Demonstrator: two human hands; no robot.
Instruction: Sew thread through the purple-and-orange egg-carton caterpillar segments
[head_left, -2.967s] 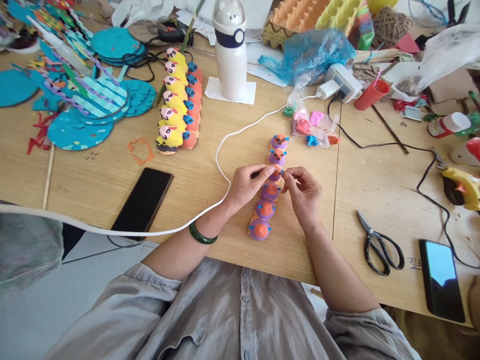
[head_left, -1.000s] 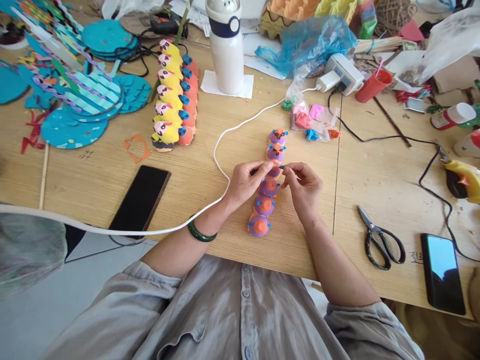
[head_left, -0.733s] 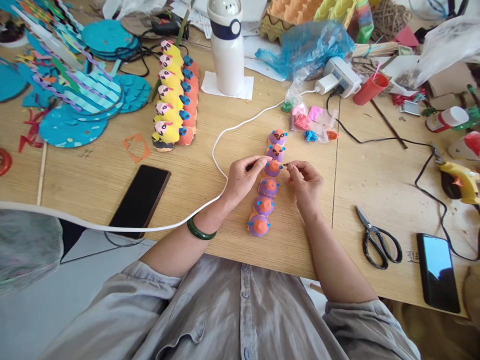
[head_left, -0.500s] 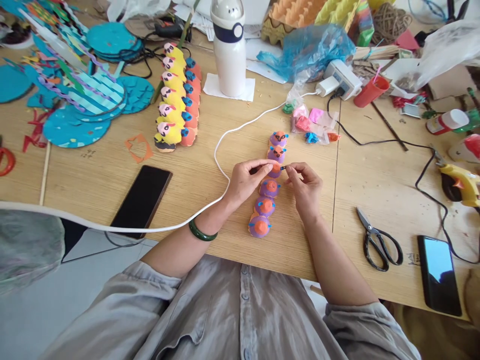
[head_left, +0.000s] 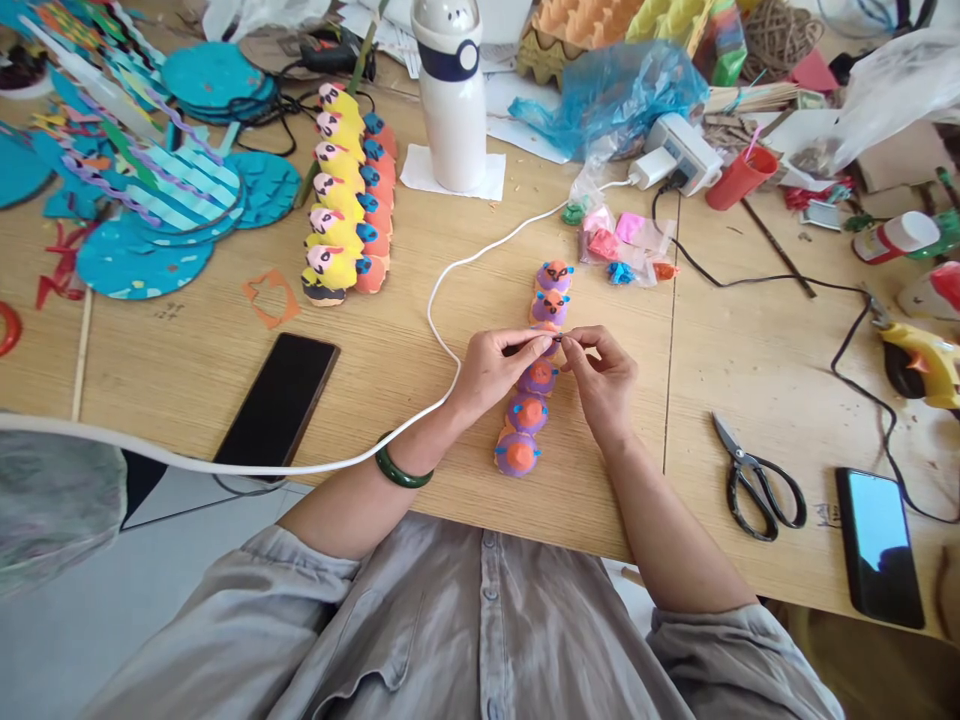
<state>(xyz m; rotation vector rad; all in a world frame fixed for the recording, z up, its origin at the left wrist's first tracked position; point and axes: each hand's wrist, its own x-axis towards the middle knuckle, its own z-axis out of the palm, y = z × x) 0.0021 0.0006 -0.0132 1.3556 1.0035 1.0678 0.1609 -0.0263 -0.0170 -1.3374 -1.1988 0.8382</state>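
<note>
Down the middle of the table runs a row of purple bumps with orange tops and small blue ears [head_left: 517, 455], like a cut strip of egg carton covered in clay. The two farthest bumps carry black face markings. Over the third bump, the fingertips of my left hand [head_left: 495, 370] and my right hand [head_left: 604, 375] meet in a pinch. Between them shows a tiny black piece [head_left: 558, 338], seemingly clay, partly covered by the fingers. My left hand hides most of that bump.
Scissors [head_left: 757, 480] and a phone [head_left: 881, 550] lie on the right, another phone [head_left: 279, 400] on the left. A white cable [head_left: 433, 300] crosses the table. Farther back are wrapped clay lumps [head_left: 619, 240], a white bottle [head_left: 452, 110] and yellow clay figures [head_left: 334, 200].
My right hand has moved slightly left with the black piece, and the left fingertips have shifted right to meet it. The view has shifted slightly.
</note>
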